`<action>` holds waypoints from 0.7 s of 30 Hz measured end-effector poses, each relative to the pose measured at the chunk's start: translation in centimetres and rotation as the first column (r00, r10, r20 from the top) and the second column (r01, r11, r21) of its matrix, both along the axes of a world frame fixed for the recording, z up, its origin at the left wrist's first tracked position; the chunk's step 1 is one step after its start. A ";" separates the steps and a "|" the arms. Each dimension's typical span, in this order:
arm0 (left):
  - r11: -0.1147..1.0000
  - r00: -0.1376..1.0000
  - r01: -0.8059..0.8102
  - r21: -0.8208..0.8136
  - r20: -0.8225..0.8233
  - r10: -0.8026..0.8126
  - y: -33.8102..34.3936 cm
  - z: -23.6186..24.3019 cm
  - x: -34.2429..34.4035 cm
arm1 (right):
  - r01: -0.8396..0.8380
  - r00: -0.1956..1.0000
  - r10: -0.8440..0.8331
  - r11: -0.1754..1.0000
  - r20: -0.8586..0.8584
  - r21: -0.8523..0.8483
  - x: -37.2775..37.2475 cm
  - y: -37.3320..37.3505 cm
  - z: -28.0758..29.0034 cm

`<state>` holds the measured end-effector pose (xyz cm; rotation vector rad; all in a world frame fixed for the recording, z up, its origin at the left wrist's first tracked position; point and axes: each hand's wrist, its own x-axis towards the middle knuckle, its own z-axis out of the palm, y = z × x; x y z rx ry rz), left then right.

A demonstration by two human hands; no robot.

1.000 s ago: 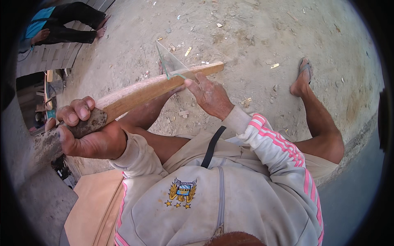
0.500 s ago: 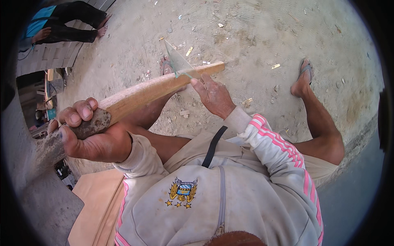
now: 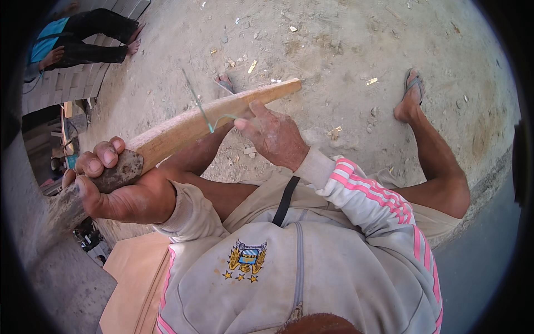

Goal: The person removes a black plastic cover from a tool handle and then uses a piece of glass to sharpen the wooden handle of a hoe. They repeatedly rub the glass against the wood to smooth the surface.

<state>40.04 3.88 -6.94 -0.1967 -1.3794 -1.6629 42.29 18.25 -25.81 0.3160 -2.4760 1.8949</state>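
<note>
A curved length of pale wood [image 3: 178,127] slants across from lower left to upper right, over my knee. Its near end sits in a dark, pitted metal socket [image 3: 123,168]. My left hand [image 3: 125,192] is closed round that socket, thumb below and fingers above. In my right hand [image 3: 275,136] is a clear glass shard [image 3: 211,127], pinched between thumb and fingers. The shard now shows mostly edge-on as thin greenish lines. It lies against or just over the wood; exact contact cannot be made out.
Flat brown boards [image 3: 136,273] lie at lower left, beside a large grey surface [image 3: 67,278]. My sandalled feet rest on sandy ground [image 3: 345,67] scattered with wood chips. Another person [image 3: 89,39] in dark trousers is at the far left, near a slatted grey structure [image 3: 61,86].
My right hand has drawn the glass shard left and nearer along the wood, and the shard has turned from face-on to edge-on. The wood and my left hand have shifted slightly left.
</note>
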 end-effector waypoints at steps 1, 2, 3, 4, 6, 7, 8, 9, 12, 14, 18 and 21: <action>1.000 1.000 0.003 -0.001 -0.009 -0.003 0.1 0.2 -0.1 | -0.029 0.995 0.026 0.999 0.092 0.028 -0.8 0.8 -0.6; 1.000 1.000 -0.006 -0.008 -0.009 0.006 -0.3 0.3 0.3 | -0.072 0.979 0.062 0.996 0.192 0.047 -1.2 1.3 -1.1; 1.000 1.000 -0.016 -0.015 -0.009 0.015 -0.5 0.5 0.7 | -0.118 0.952 0.095 0.991 0.291 0.063 -1.3 1.5 -1.3; 0.999 0.999 0.034 0.011 -0.009 -0.034 -0.1 -0.4 -0.4 | -0.058 0.988 0.051 0.997 0.147 0.043 -1.3 1.5 -0.5; 0.999 1.000 0.021 0.029 0.002 -0.022 0.2 0.1 0.8 | -0.060 0.989 0.055 0.997 -0.139 -0.038 0.9 -0.4 4.0; 1.000 1.000 0.015 0.003 0.024 -0.015 0.2 0.1 1.0 | -0.050 0.999 0.049 0.999 -0.013 -0.018 1.0 -0.4 2.9; 1.000 1.000 0.005 -0.020 0.030 -0.004 0.3 0.3 1.0 | -0.045 0.994 0.045 0.999 0.097 0.006 0.4 0.1 0.5; 0.999 0.999 0.032 -0.034 0.032 -0.031 0.8 0.0 0.1 | -0.007 0.979 -0.001 0.999 0.203 0.041 -0.9 1.2 -2.2; 1.000 1.000 0.016 -0.013 0.000 -0.016 -0.4 -0.1 -0.4 | 0.017 0.999 -0.018 1.000 0.043 0.018 -0.7 0.4 -1.0; 0.999 1.000 0.024 0.025 -0.004 -0.024 -0.6 -0.1 0.1 | -0.043 0.989 0.036 0.998 -0.142 -0.046 0.6 -0.7 3.1; 1.000 1.000 0.009 -0.027 0.013 -0.009 -1.0 0.3 0.7 | -0.050 0.968 0.032 0.997 0.249 0.066 -1.1 1.2 -4.0; 1.000 1.000 0.023 0.000 0.004 -0.023 -0.7 -0.6 -0.6 | -0.014 1.000 0.012 0.999 0.025 0.051 -0.1 0.1 0.3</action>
